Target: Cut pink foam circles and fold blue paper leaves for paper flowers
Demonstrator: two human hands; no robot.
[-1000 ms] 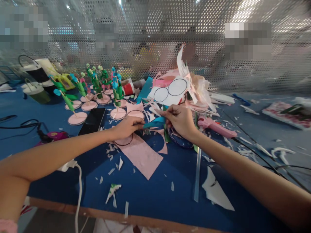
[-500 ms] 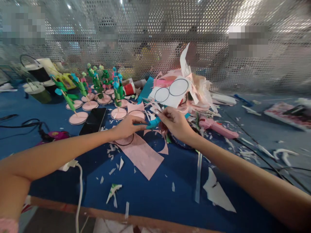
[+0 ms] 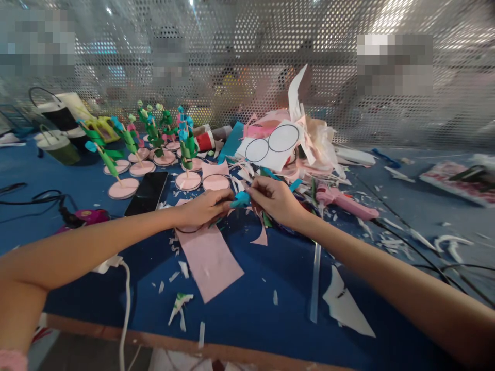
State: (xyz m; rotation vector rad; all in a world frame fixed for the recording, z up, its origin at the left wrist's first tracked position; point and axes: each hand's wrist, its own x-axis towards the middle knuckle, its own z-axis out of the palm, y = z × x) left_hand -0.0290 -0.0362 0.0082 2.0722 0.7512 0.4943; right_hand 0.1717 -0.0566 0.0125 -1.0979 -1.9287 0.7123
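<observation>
A small bright blue piece [image 3: 241,200], folded or bunched and looking like felt or paper, is between my hands above the table. My left hand [image 3: 204,208] comes from the left and pinches one side of it. Thumb and fingertips of my right hand [image 3: 276,202] are closed at its other side. Beneath my left hand lies a pink felt-like sheet [image 3: 211,265] with a dark curved line drawn on it. Pink discs [image 3: 216,182] with dark edges lie just behind my hands.
Flower-like pieces [image 3: 188,149] with green leaves stand on pink discs at the left back. A black phone [image 3: 147,193] lies beside them. A pink glue gun [image 3: 346,201] rests right of my hands. Scraps are heaped around a white sheet with two ovals [image 3: 273,146]. A white cable [image 3: 127,304] crosses the front edge.
The blue piece looks more bunched up, with my hands still at it. The pink sheet has turned and shifted left under my left hand.
</observation>
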